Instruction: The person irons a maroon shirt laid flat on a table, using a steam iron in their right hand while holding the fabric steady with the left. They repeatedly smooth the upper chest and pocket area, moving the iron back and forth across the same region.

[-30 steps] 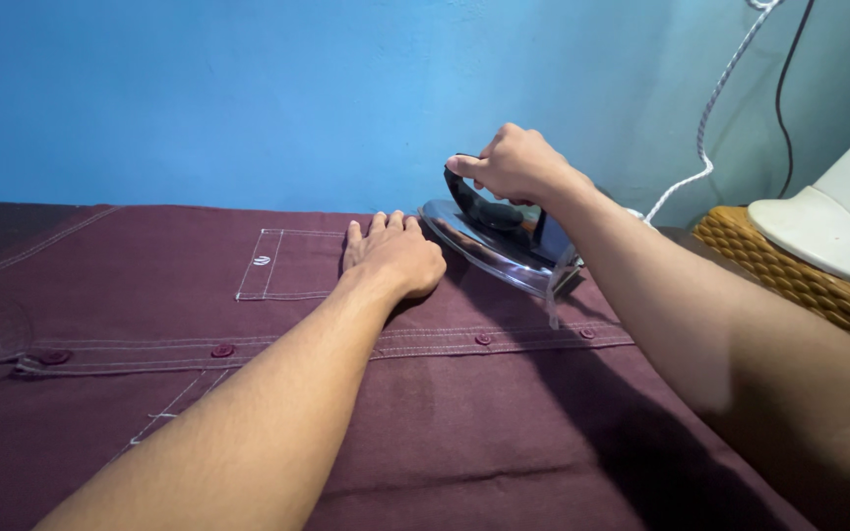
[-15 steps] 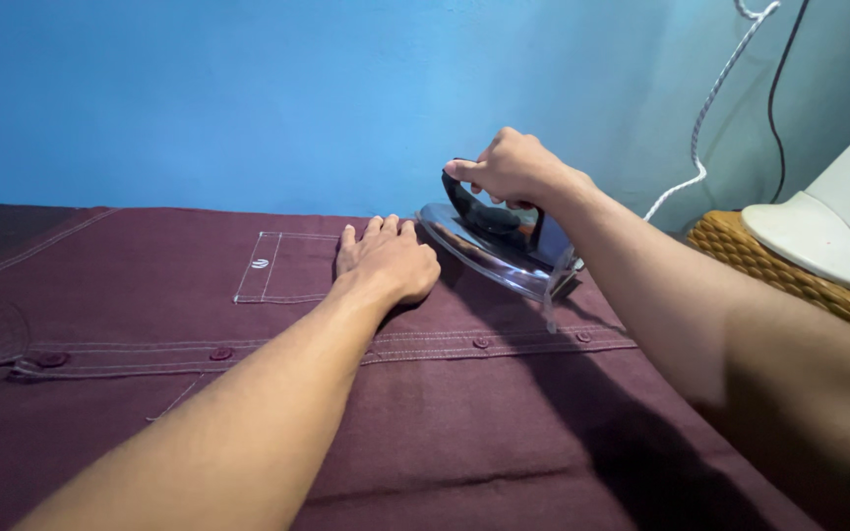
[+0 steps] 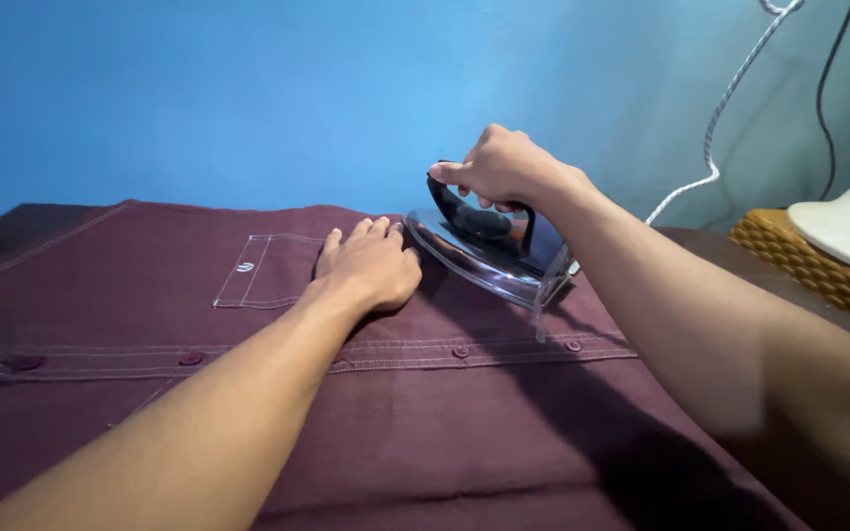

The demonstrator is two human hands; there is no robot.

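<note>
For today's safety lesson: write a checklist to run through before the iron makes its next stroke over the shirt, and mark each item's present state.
1. Right hand grips the iron by its handle: ok.
2. Left hand lies flat on the maroon shirt: ok.
3. Left fingertips clear of the iron's edge: not ok, very close.
4. White cord off the fabric: ok.
5. Fabric ahead smooth: ok.
6. Iron heat: cannot tell.

My shiny chrome iron [image 3: 484, 246] with a black handle sits tilted near the counter's far edge, on my flat-spread maroon shirt [image 3: 445, 413].
</note>
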